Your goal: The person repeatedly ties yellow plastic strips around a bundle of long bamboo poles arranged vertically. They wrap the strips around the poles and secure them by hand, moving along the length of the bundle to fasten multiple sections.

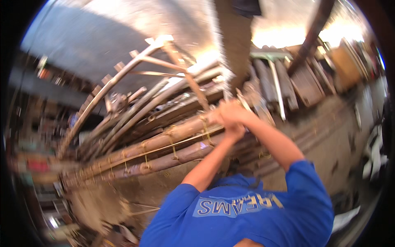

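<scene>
The wooden pole (181,131) slants lengthwise up to the right, where the left hand (235,131) and right hand (231,112) meet; whether their fingers clamp it, I cannot tell.

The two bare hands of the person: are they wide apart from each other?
No, the bare left hand and bare right hand overlap in the view, beyond the blue cloth shirt.

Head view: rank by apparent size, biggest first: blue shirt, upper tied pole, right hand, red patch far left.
1. Blue shirt (nearest the camera, which enlarges it)
2. Upper tied pole
3. Right hand, blurred
4. Red patch
</scene>
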Motion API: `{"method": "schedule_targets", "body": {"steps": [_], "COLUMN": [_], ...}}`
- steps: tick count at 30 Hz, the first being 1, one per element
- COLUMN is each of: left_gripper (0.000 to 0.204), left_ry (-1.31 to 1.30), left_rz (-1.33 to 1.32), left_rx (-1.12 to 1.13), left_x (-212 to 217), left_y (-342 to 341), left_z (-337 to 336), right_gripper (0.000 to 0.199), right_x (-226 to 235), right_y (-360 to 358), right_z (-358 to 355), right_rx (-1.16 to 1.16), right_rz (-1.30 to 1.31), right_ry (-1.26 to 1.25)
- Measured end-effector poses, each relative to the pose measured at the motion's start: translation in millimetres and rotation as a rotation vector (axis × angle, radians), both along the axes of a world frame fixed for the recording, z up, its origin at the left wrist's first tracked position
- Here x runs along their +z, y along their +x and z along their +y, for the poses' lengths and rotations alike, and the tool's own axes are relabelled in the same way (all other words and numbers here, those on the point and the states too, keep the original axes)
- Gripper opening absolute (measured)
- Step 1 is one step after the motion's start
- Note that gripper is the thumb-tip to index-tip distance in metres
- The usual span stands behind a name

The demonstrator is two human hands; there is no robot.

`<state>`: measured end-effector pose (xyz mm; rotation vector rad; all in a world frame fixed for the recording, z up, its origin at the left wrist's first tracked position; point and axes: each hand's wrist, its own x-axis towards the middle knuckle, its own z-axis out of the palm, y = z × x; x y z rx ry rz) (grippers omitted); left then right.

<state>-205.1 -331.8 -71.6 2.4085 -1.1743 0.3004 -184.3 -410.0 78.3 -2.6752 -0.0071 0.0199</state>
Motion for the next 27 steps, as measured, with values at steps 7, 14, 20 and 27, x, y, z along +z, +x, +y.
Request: {"method": "schedule_targets", "body": {"steps": [7,14,20,27], "left_gripper": [0.023,0.018,0.018,0.025], "left_ry": [-0.036,-0.106,-0.488,0.033], "left_rz": [0.569,0.467,0.823,0.400], "left_rx": [-0.110,-0.163,-0.154,-0.033], "left_x": [47,46,98,24], "left_y": [0,-2,34,143], "left_z": [-6,-11,-41,-83], "right_gripper": [0.050,0.032,0.042,0.037], "right_x": [-48,-51,-75,-76], "right_y": [21,-208,-199,-217], "right_z": [-86,-19,9,26], "right_rx": [-0.137,0.050,-0.228,-0.501], "right_rz": [0.071,0.116,0.025,-0.172], "right_ry": [0.332,0.346,0.676,0.768]}}
